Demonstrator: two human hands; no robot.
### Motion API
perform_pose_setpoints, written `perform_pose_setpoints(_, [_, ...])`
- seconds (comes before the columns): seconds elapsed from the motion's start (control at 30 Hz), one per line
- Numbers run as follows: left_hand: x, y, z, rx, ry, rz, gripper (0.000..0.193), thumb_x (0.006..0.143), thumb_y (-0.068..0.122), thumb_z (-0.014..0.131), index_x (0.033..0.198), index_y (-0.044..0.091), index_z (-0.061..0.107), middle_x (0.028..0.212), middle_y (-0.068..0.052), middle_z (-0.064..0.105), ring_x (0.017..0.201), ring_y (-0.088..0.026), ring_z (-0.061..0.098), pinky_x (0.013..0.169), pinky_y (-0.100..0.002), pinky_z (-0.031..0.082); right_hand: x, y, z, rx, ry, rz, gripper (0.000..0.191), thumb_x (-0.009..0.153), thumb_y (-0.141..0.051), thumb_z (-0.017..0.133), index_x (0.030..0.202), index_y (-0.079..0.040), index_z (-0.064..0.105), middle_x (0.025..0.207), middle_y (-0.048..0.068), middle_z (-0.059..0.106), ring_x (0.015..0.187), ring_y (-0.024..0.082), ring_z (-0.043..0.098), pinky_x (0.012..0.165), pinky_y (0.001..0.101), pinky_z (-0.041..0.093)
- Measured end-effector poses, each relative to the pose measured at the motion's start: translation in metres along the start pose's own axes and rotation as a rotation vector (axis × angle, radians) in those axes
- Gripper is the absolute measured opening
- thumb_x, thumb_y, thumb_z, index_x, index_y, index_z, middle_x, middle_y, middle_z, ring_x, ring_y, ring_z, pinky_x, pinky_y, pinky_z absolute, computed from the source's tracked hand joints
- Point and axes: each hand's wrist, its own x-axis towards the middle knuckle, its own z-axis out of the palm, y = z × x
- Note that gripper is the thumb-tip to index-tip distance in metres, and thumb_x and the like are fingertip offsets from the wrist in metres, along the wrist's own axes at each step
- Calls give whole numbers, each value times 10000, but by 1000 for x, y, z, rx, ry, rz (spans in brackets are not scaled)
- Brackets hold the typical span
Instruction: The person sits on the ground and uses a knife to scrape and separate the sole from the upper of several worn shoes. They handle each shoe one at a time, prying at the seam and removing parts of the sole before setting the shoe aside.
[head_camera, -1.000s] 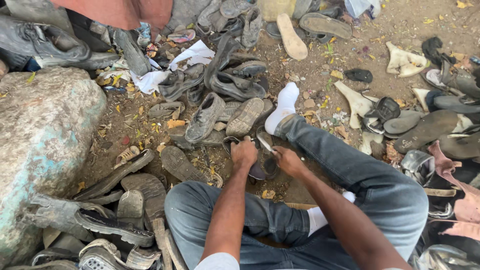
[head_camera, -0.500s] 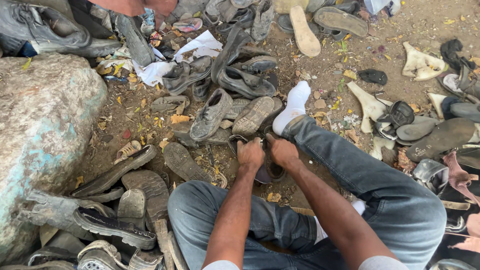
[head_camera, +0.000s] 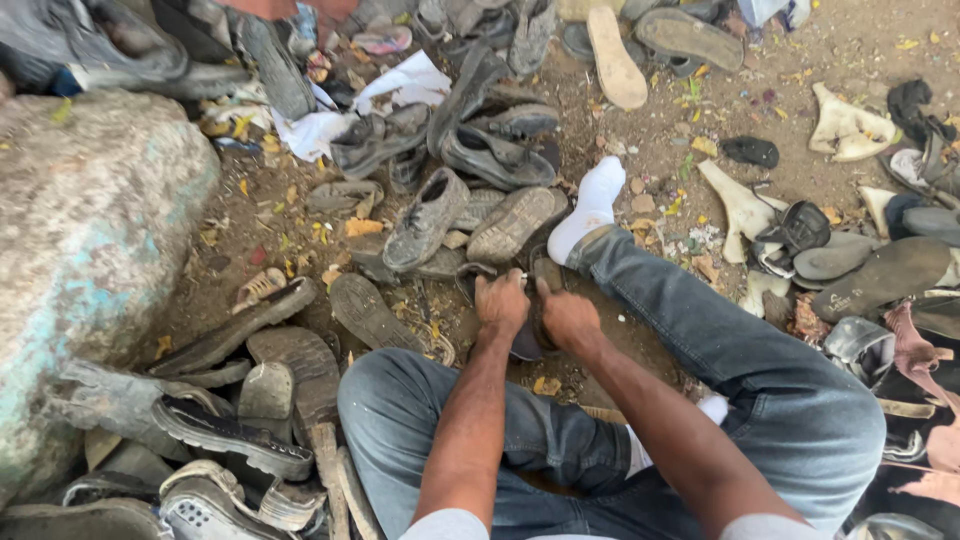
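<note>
Left hand (head_camera: 502, 301) and right hand (head_camera: 567, 317) both gripping a dark shoe (head_camera: 528, 340), near a white sock (head_camera: 590, 205).

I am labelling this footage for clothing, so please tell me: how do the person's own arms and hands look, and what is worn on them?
Both forearms are bare from wrist to upper arm. The left hand and right hand wear no gloves; no watch, ring or bracelet shows. Short pale grey-white sleeves end at the upper arms at the bottom edge of the view. The fingers are mostly hidden from this angle.
</note>
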Motion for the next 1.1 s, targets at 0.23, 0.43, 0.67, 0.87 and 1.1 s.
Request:
perform_pose_setpoints(0.23, [-12,26,4,-1,127,32,114,957,248,657,939,141,692,805,-76,752,750,-273,698,842,-460,420,-33,34,17,-1,-12,-5,705,926,-134,498,1598,-189,290,1094,219,714,952,407,724,815,503,577])
perform_pose_setpoints(0.43, [-19,25,-3,27,170,119,91,944,232,667,927,144,680,814,-70,751,740,-275,690,820,-454,423,-38,30,18,3,25,-51,617,934,-131,481,1542,-112,376,1056,217,751,953,388,736,831,496,580])
perform_pose_setpoints(0.67, [-22,23,-11,9,184,126,96,953,226,658,955,129,654,819,-84,751,733,-303,682,811,-457,430,-63,33,34,-11,-124,-61,657,982,-136,385,1623,-160,245,1019,234,725,956,396,716,823,497,574])
perform_pose_setpoints(0.87, [-27,20,-14,28,190,101,92,940,213,653,959,122,648,815,-105,744,709,-326,674,805,-444,444,-82,46,38,2,-102,-125,624,1017,-118,353,1632,-96,252,971,235,734,892,387,724,800,502,565])
perform_pose_setpoints(1.1, [-49,24,-12,104,264,151,172,971,233,631,1020,72,594,760,-128,723,651,-341,670,705,-464,500,-83,45,24,-54,-215,-80,709,975,-148,396,1653,-183,192,989,213,732,857,359,719,770,486,563])
